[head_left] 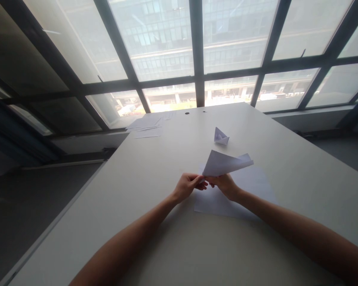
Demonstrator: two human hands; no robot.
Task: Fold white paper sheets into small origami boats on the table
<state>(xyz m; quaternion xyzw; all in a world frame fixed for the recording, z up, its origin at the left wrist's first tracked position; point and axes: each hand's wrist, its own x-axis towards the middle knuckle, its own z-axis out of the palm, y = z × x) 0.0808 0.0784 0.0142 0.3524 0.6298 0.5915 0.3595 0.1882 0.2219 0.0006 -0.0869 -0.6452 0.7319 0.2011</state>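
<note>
Both my hands hold a folded sheet of paper [223,163] just above the table. My left hand [188,186] pinches its lower left corner, fingers curled underneath. Close beside it, my right hand [226,186] grips the bottom edge near the same corner, with the thumb along the paper. The folded paper rises to a point at the top and spreads to the right, where its layers stand apart. Beneath my hands a flat white sheet [235,202] lies on the table, partly covered by my right hand and forearm.
A small folded paper boat [221,136] stands on the white table [131,190] beyond my hands. Several loose sheets [146,124] lie at the far left edge. Two small dark spots mark the far end, in front of large framed windows [164,43].
</note>
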